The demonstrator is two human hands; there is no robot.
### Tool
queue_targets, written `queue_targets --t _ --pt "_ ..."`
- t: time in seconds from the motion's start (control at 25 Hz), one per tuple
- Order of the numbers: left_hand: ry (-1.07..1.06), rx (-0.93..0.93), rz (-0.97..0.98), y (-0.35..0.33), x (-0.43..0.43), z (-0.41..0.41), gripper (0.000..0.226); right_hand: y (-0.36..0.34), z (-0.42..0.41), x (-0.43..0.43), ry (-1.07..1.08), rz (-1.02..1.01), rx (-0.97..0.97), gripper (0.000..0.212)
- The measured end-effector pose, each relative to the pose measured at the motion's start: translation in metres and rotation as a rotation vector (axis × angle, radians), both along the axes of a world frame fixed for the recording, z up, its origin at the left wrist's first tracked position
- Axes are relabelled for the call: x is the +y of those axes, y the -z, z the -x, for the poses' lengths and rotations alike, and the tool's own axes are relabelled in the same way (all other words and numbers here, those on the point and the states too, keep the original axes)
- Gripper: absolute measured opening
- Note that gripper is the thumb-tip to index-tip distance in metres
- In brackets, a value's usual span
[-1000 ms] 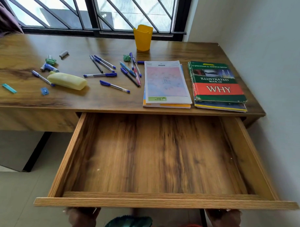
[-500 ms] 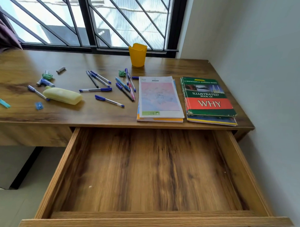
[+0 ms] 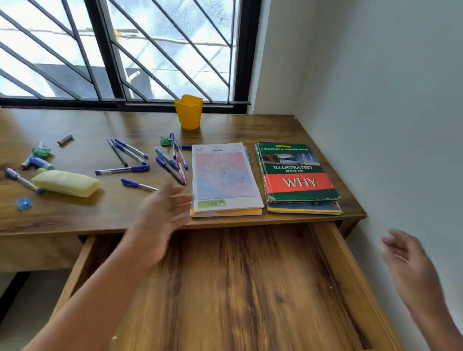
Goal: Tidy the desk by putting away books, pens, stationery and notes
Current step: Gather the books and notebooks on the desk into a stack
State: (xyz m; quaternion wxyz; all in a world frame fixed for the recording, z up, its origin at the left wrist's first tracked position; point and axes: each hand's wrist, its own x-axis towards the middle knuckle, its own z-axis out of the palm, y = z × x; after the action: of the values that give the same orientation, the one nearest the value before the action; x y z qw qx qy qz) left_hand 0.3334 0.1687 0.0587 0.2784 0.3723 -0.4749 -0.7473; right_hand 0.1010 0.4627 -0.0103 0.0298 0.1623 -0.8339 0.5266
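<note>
Half a second ago only some fingertips showed at the bottom right edge; now both hands are up in view, while the books and pens lie where they did. The left hand [image 3: 159, 222] reaches forward over the open drawer [image 3: 247, 294] and across the bench [image 3: 113, 216] front edge, palm turned right, its fingers [image 3: 181, 198] straight and spread, holding nothing. Their tips are just beside the near left corner of the notebook stack [image 3: 225, 177] (motion blur hides whether they touch). The right hand [image 3: 409, 271] is raised beyond the drawer's right side, in front of the wall, its fingers [image 3: 396, 240] loosely curved, apart and empty.

The notebook stack lies flat at the bench's front edge, long axis running from the person toward the window. The WHY book [image 3: 298, 175] lies just to its right on another book, parallel, title upright to the person. The pens [image 3: 136, 169] lie scattered to the left, pointing various ways, near the yellow pencil case [image 3: 66, 182].
</note>
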Motion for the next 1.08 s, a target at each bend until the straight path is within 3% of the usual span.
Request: queue_targets --t 0.04,0.16,0.28,0.4,0.52,0.76,1.0,1.08 --pt "0.172 -0.081 -0.022 -0.005 0.004 0.035 0.041 -0.014 0.011 -0.02 -0.055 -0.048 -0.02 0.029" --pt "0.378 -0.164 -0.084 -0.002 0.01 0.116 0.054 -0.013 0.078 -0.065 -0.098 -0.198 -0.111 0.025" --pt "0.461 -0.208 -0.049 0.005 0.015 0.17 0.062 -0.012 0.117 -0.097 -0.047 -0.326 -0.183 0.018" --pt "0.46 -0.186 -0.082 0.019 0.014 0.205 0.068 -0.001 0.136 -0.118 0.033 -0.436 -0.208 0.027" --pt "0.457 -0.23 -0.091 0.051 0.005 0.24 0.097 0.013 0.148 -0.131 0.122 -0.509 -0.235 0.031" --pt "0.35 -0.281 -0.136 0.057 -0.004 0.269 0.066 0.013 0.157 -0.148 0.117 -0.522 -0.315 0.048" --pt "0.331 -0.317 -0.187 0.054 -0.011 0.271 0.023 0.014 0.17 -0.143 0.078 -0.197 -0.576 0.054" --pt "0.346 -0.36 -0.157 0.056 -0.009 0.274 0.026 0.013 0.17 -0.142 0.074 -0.159 -0.594 0.053"
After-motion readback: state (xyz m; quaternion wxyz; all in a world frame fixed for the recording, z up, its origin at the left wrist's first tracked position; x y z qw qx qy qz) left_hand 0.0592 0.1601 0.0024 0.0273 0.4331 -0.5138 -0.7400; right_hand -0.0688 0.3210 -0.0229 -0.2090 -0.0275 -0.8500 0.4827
